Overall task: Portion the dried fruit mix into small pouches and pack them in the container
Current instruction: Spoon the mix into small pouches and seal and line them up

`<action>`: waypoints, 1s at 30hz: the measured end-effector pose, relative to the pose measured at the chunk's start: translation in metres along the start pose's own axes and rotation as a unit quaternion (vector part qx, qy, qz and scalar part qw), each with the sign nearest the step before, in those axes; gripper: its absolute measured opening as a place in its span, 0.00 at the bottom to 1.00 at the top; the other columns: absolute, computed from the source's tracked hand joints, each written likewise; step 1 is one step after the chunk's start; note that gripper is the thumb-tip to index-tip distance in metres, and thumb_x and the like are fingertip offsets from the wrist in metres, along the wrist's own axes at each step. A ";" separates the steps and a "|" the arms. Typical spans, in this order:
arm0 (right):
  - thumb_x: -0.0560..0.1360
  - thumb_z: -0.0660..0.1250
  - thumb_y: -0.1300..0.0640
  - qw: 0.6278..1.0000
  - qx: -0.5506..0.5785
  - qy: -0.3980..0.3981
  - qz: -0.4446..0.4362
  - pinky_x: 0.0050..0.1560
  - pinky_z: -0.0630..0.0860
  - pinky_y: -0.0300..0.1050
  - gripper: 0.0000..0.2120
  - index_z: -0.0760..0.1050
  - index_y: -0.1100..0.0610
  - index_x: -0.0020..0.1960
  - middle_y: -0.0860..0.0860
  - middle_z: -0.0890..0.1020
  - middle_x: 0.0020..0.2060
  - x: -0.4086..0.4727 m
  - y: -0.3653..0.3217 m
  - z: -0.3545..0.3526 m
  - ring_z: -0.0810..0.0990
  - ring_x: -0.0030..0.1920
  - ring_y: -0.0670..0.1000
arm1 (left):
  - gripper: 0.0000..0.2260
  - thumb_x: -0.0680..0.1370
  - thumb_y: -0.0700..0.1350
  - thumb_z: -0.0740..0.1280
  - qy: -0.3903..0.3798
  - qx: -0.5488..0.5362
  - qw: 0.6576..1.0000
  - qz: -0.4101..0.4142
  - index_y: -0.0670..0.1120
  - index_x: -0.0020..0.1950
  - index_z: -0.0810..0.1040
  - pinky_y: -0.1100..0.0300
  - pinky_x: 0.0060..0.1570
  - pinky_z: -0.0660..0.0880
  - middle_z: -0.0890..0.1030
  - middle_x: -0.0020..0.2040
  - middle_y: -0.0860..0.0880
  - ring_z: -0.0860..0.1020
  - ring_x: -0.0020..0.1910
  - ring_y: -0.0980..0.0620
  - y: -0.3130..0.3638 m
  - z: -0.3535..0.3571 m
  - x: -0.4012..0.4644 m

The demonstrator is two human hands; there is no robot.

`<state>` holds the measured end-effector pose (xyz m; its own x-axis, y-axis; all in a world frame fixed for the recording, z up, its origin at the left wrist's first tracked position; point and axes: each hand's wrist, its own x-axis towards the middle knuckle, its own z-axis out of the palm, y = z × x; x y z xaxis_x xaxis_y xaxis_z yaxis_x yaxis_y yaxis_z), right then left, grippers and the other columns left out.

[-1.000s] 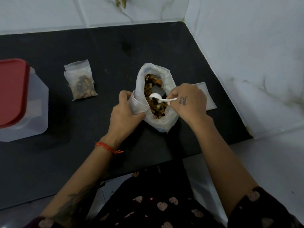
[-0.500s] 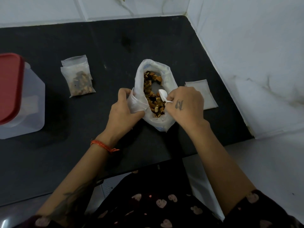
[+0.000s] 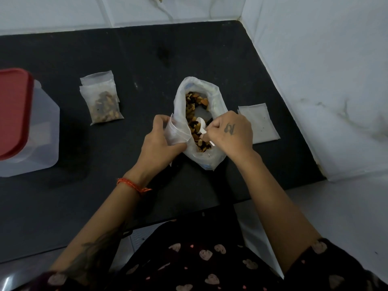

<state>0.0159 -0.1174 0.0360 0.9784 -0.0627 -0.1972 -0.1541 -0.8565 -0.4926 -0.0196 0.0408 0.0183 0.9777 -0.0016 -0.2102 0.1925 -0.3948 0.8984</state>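
Observation:
A white plastic bag [image 3: 217, 106] of dried fruit mix [image 3: 194, 108] lies open at the middle of the black counter [image 3: 126, 59]. My right hand [image 3: 233, 131] pinches a small white spoon [image 3: 202, 125] whose bowl dips into the mix. My left hand [image 3: 159, 141] grips a small clear pouch [image 3: 175, 131] held open against the bag's left edge. Filled pouches [image 3: 102, 103] lie stacked to the left. A clear container [image 3: 42, 131] with a red lid [image 3: 12, 110] stands at the far left.
Flat empty pouches [image 3: 259, 122] lie right of the bag, close to the white wall [image 3: 315, 70]. The counter's front edge runs just below my wrists. White tiled wall borders the back.
The spoon has turned from lying across the bag opening to pointing down into the mix, as my right hand dropped toward it. My left hand keeps the pouch in place.

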 end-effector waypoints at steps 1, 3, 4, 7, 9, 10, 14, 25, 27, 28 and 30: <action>0.72 0.69 0.53 1.000 0.011 -0.010 0.011 0.32 0.73 0.39 0.07 0.82 0.52 0.36 0.48 0.83 0.33 0.003 0.001 0.001 0.79 0.33 0.47 | 0.24 0.72 0.40 0.71 -0.001 -0.001 1.000 0.002 0.53 0.59 0.62 0.76 0.32 0.71 0.71 0.49 0.58 0.74 0.44 0.62 0.000 0.000 0.001; 0.71 0.70 0.53 0.998 0.036 -0.032 0.034 0.34 0.74 0.39 0.06 0.82 0.52 0.38 0.48 0.83 0.35 0.008 0.001 0.003 0.80 0.35 0.46 | 0.24 0.72 0.40 0.71 -0.003 -0.001 1.000 0.005 0.53 0.60 0.62 0.75 0.33 0.72 0.72 0.52 0.57 0.74 0.45 0.63 -0.001 0.001 0.002; 0.71 0.70 0.53 0.997 0.053 -0.043 0.047 0.37 0.76 0.40 0.05 0.83 0.53 0.39 0.48 0.84 0.36 0.009 0.001 0.003 0.80 0.37 0.47 | 0.24 0.72 0.40 0.71 -0.004 -0.001 1.000 0.006 0.53 0.60 0.62 0.74 0.34 0.72 0.72 0.52 0.57 0.75 0.45 0.62 -0.001 0.001 0.002; 0.68 0.74 0.54 0.988 0.111 -0.071 0.075 0.46 0.79 0.47 0.06 0.84 0.54 0.43 0.49 0.84 0.39 0.012 0.000 0.000 0.81 0.42 0.48 | 0.23 0.72 0.40 0.71 -0.008 0.000 1.000 0.007 0.53 0.60 0.62 0.71 0.36 0.72 0.72 0.51 0.58 0.75 0.45 0.62 -0.001 0.001 0.002; 0.66 0.76 0.54 0.979 0.149 -0.088 0.105 0.50 0.78 0.47 0.08 0.84 0.55 0.44 0.50 0.84 0.40 0.011 0.000 -0.004 0.80 0.44 0.48 | 0.23 0.72 0.40 0.71 -0.015 0.005 1.000 0.010 0.53 0.59 0.62 0.71 0.36 0.72 0.72 0.49 0.59 0.75 0.44 0.63 -0.001 0.000 0.003; 0.66 0.76 0.55 0.972 0.175 -0.094 0.121 0.52 0.77 0.47 0.08 0.84 0.55 0.44 0.50 0.84 0.42 0.010 0.000 -0.006 0.80 0.46 0.49 | 0.23 0.72 0.40 0.71 -0.020 0.007 1.000 0.010 0.53 0.59 0.62 0.72 0.35 0.72 0.71 0.48 0.60 0.74 0.44 0.63 0.000 0.000 0.003; 0.66 0.75 0.58 0.946 0.265 -0.107 0.154 0.51 0.73 0.44 0.07 0.83 0.53 0.44 0.51 0.84 0.45 0.005 0.002 -0.011 0.76 0.48 0.48 | 0.24 0.72 0.40 0.71 -0.026 0.008 1.000 0.006 0.53 0.60 0.62 0.74 0.33 0.71 0.71 0.48 0.61 0.74 0.44 0.64 0.001 -0.001 0.003; 0.67 0.74 0.61 0.920 0.336 -0.108 0.170 0.32 0.60 0.37 0.03 0.83 0.55 0.41 0.51 0.84 0.41 0.002 0.005 -0.021 0.70 0.36 0.44 | 0.24 0.72 0.41 0.72 -0.027 0.017 0.999 0.022 0.54 0.60 0.63 0.72 0.36 0.71 0.71 0.53 0.59 0.74 0.46 0.63 0.003 -0.004 0.005; 0.68 0.74 0.61 0.919 0.341 -0.105 0.167 0.31 0.60 0.38 0.03 0.83 0.54 0.40 0.52 0.84 0.41 0.001 0.006 -0.023 0.70 0.35 0.44 | 0.23 0.72 0.42 0.72 -0.028 0.016 0.999 0.023 0.55 0.60 0.63 0.73 0.35 0.72 0.71 0.53 0.59 0.74 0.46 0.64 0.004 -0.005 0.005; 0.67 0.74 0.61 0.918 0.344 -0.102 0.166 0.31 0.60 0.38 0.03 0.83 0.54 0.40 0.53 0.84 0.42 0.000 0.007 -0.024 0.70 0.35 0.44 | 0.23 0.72 0.43 0.72 -0.026 0.016 0.999 0.023 0.55 0.60 0.63 0.74 0.35 0.72 0.71 0.53 0.60 0.74 0.46 0.64 0.005 -0.006 0.004; 0.68 0.74 0.61 0.915 0.352 -0.099 0.170 0.31 0.60 0.38 0.04 0.83 0.54 0.40 0.53 0.84 0.42 -0.001 0.009 -0.026 0.71 0.36 0.44 | 0.23 0.72 0.45 0.72 -0.020 0.015 0.999 0.023 0.55 0.61 0.64 0.72 0.36 0.72 0.71 0.53 0.60 0.73 0.47 0.65 0.005 -0.008 0.003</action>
<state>0.0168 -0.1384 0.0535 0.8238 -0.1114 -0.5558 -0.5641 -0.2573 -0.7846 -0.0152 0.0458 0.0256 0.9813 -0.0574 -0.1840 0.1433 -0.4207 0.8958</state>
